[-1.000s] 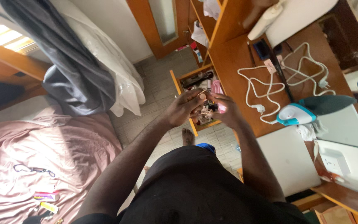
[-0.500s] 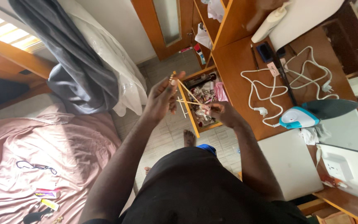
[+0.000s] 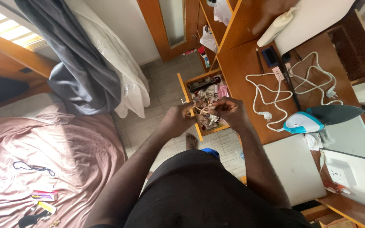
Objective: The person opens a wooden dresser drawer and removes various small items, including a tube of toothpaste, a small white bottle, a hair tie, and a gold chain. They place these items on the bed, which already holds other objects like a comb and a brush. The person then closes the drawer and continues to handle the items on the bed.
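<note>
— Where are the hands?

— Both raised in front of the chest, arms bent at the elbow and angled in toward each other. The left hand (image 3: 178,119) and right hand (image 3: 230,110) sit near each other, level.

— And the fingers?

— Curled and pinched on both hands, fingertips turned inward, facing across the small gap.

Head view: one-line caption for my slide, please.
Left hand and right hand pinch thin pale sticks together above an open cluttered drawer.

Two hands, left (image 3: 178,120) and right (image 3: 230,112), one clothes iron (image 3: 303,122), one open drawer (image 3: 186,86), one white cable (image 3: 275,90), one wall socket (image 3: 341,171)
</note>
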